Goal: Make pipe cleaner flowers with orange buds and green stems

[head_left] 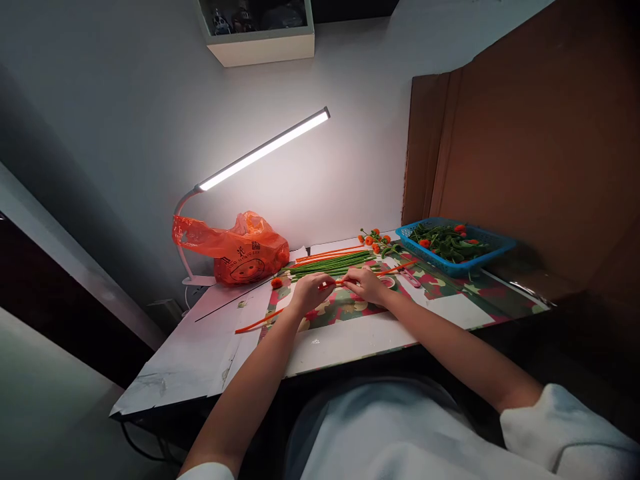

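Observation:
My left hand (311, 292) and my right hand (369, 285) are close together above the middle of the table. Their fingers pinch an orange pipe cleaner (340, 283) between them. Its ends reach out past both hands, to the lower left and to the upper right. Just beyond the hands lies a bundle of green stems (327, 265), with more orange pipe cleaners (333, 253) behind it. A roll of tape (389, 283) sits beside my right hand, partly hidden by it. One orange pompom (277, 283) rests to the left of my left hand.
Orange pompom flowers (370, 240) lie at the back. A blue basket (457, 268) of leaves and orange flowers stands at the right, near a pink tool (411, 277) and cardboard (525, 153). At the left are an orange plastic bag (250, 250) and a lit lamp (265, 148).

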`<action>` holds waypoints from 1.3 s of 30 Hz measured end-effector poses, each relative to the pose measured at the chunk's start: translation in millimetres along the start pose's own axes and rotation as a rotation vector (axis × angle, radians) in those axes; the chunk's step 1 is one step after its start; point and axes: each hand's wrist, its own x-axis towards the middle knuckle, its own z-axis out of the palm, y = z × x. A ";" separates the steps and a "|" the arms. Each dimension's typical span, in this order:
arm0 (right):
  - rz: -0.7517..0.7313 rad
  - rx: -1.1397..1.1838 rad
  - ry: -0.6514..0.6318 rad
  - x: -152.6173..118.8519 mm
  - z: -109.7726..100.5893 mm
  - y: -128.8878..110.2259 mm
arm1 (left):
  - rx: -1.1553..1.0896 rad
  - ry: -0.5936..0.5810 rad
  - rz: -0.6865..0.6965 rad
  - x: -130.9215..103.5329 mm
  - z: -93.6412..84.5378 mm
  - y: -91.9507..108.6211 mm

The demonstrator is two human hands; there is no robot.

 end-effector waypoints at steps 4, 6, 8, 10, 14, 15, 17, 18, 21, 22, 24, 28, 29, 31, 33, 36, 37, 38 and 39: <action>-0.029 -0.025 0.023 -0.3 0.6 1.0 | -0.080 -0.041 -0.033 0.5 -1.8 2.5; -0.038 -0.041 0.027 -0.4 1.3 1.9 | -0.134 -0.079 -0.074 0.8 -3.1 4.1; -0.046 -0.057 0.032 -0.6 2.3 3.3 | -0.210 -0.111 -0.125 1.0 -4.0 5.4; -0.056 -0.073 0.035 -0.8 3.4 4.8 | -0.308 -0.136 -0.182 1.0 -3.9 5.8; -0.079 -0.083 0.026 -0.9 3.9 5.9 | -0.552 -0.205 -0.326 0.8 -1.7 4.5; -0.080 -0.073 0.025 -0.8 3.6 5.8 | -0.612 -0.225 -0.359 0.8 -1.2 4.0; -0.060 -0.019 0.022 0.0 3.0 5.6 | -0.709 -0.249 -0.412 0.8 -0.9 3.0; -0.036 0.025 0.019 0.6 2.7 5.7 | -0.743 -0.252 -0.430 0.8 -1.0 2.6; 0.080 0.177 -0.013 2.3 1.8 7.0 | -0.768 -0.247 -0.446 0.6 -2.4 1.9; 0.124 0.225 -0.034 2.8 1.4 7.5 | -0.750 -0.249 -0.436 0.4 -3.1 2.0; 0.197 0.316 -0.089 3.1 -0.1 7.8 | -0.685 -0.253 -0.400 0.3 -4.6 2.7; 0.268 0.458 -0.195 2.9 -5.8 4.5 | -0.541 -0.252 -0.305 0.9 -7.5 6.6; 0.273 0.470 -0.213 2.9 -7.3 3.3 | -0.517 -0.250 -0.283 1.3 -7.9 7.7; 0.270 0.467 -0.231 3.2 -9.5 1.5 | -0.490 -0.247 -0.251 2.1 -8.4 9.2; 0.248 0.448 -0.222 3.6 -10.0 1.0 | -0.495 -0.256 -0.246 2.5 -8.3 8.9; 0.189 0.414 -0.177 3.8 -7.8 2.5 | -0.546 -0.291 -0.265 2.1 -6.9 5.1; 0.165 0.396 -0.158 3.8 -6.8 3.3 | -0.570 -0.305 -0.274 1.8 -6.2 3.4; 0.141 0.368 -0.138 3.6 -5.9 4.0 | -0.590 -0.318 -0.283 1.5 -5.4 1.8; 0.116 0.328 -0.114 3.5 -5.2 4.6 | -0.605 -0.326 -0.294 1.2 -4.6 0.5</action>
